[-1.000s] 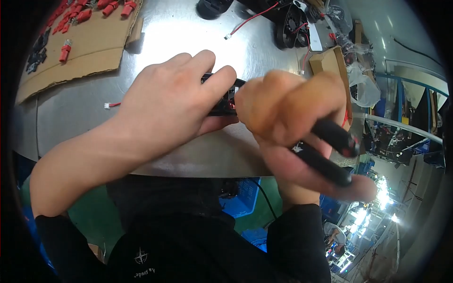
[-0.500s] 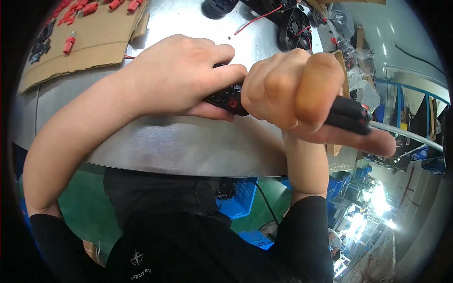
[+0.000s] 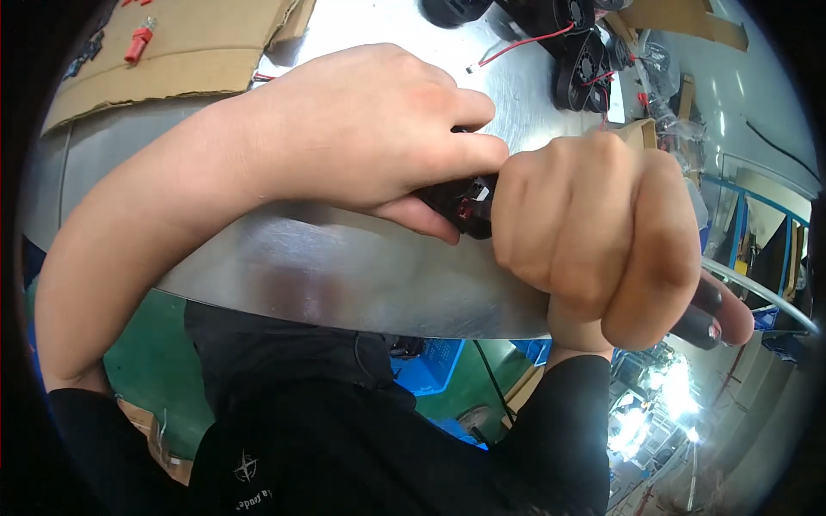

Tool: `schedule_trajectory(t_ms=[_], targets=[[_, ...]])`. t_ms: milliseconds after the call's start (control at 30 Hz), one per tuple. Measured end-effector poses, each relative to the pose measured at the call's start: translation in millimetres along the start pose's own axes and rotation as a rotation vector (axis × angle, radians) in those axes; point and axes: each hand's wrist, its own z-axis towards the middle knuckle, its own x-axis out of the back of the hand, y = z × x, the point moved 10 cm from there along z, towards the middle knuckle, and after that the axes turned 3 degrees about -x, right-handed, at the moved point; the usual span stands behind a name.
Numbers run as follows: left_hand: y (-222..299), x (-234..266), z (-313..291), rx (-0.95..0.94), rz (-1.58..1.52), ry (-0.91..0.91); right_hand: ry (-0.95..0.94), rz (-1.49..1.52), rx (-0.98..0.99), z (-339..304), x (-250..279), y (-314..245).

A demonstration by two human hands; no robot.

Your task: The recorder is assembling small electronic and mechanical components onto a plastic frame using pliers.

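Shirt [image 3: 344, 456], one, black; white compass-star emblem [image 3: 246, 467] and small white lettering [image 3: 252, 500] at left; sleeves [image 3: 572, 413], black, elbow-length; trousers [image 3: 275, 353], dark grey.

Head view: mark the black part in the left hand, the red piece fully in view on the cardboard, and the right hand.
Black part [image 3: 447, 202]: head view, on its dark body.
Red piece [image 3: 138, 45]: head view, mid-body.
Right hand [image 3: 594, 228]: head view, on curled fingers.

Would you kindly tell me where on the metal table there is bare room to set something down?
The metal table shows bare patches between the left forearm and the near edge, and beyond the left hand, between the cardboard sheet and the black fans. It is crowded at the far right, around those fans and their red wires.
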Motion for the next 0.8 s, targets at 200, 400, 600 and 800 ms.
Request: schedule_trajectory(t_ms=[200,400,600,800], targets=[[-3,0,-3,-0.011,-0.01,-0.017,0.051,-0.022,-0.052,-2,10,12],[-3,0,-1,-0.027,-0.032,0.0,0.168,-0.087,-0.105,-7,23,23],[0,6,0,-0.054,0.012,0.04,0.284,-0.191,-0.142,-11,23,18],[9,10,-2,0.186,0.148,0.06,0.457,-0.499,-0.203,-9,-6,-35]])
